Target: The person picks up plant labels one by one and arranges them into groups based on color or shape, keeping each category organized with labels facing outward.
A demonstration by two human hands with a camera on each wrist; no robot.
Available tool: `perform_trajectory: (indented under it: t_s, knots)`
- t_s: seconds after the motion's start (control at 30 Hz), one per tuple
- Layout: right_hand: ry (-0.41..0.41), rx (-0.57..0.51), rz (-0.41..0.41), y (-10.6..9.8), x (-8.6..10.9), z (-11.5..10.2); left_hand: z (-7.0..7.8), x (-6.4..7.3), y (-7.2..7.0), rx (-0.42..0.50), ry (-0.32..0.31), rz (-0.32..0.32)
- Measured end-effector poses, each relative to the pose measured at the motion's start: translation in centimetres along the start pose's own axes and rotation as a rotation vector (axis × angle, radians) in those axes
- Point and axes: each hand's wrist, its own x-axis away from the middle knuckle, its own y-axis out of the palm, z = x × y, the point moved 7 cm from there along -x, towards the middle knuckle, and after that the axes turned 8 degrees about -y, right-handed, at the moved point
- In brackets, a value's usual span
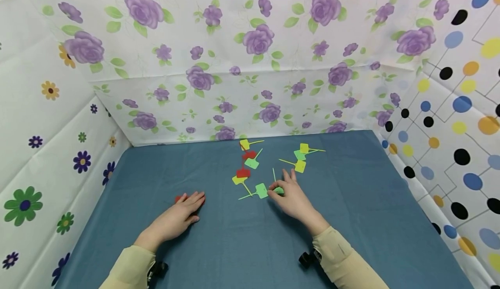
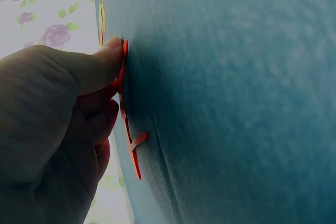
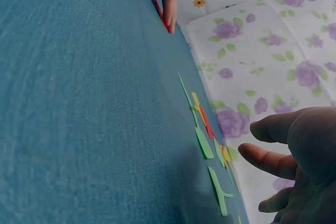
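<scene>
Red piece, mostly hidden, toward left edge of blue table; left hand rests on it, fingers straight, unclenched. Green tag beneath right hand: grip released, fingers parted. Other tags toward far edge.

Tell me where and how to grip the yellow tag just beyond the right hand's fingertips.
Pinch the yellow tag by the near edge of its broad head, probably best with the right hand coming from the near side: it looks flat, its thin stem points left, and a green tag lies just beyond.
</scene>
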Motion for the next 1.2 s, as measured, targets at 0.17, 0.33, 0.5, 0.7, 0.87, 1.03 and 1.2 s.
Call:
perform_trajectory:
  t_s: [0.17,0.33,0.5,0.7,0.87,1.03,1.2]
  knots:
    - [0.001,-0.006,-0.012,0.1,-0.4,-0.2,-0.2,0.1,0.0,-0.004,-0.010,-0.010]
    - [-0.003,0.007,-0.025,0.1,-1.3,-0.5,-0.3,0.2,-0.1,0.014,-0.011,-0.033]
    - [-0.045,0.099,-0.072,0.4,-2.9,-0.9,-0.2,0.5,-0.2,0.053,0.012,-0.064]
    - [-0.152,0.300,-0.187,1.1,-5.9,-1.8,-0.2,0.6,0.1,0.094,0.046,-0.097]
    - [-0.273,0.438,-0.267,1.6,-8.2,-3.0,-0.2,0.4,0.2,0.110,0.059,-0.113]
    - [-0.380,0.540,-0.362,2.7,-10.2,-4.0,-0.4,0.1,0.4,0.098,0.038,-0.125]
    - [-0.423,0.654,-0.436,4.4,-11.9,-4.5,-0.7,0.0,0.3,0.098,0.020,-0.123]
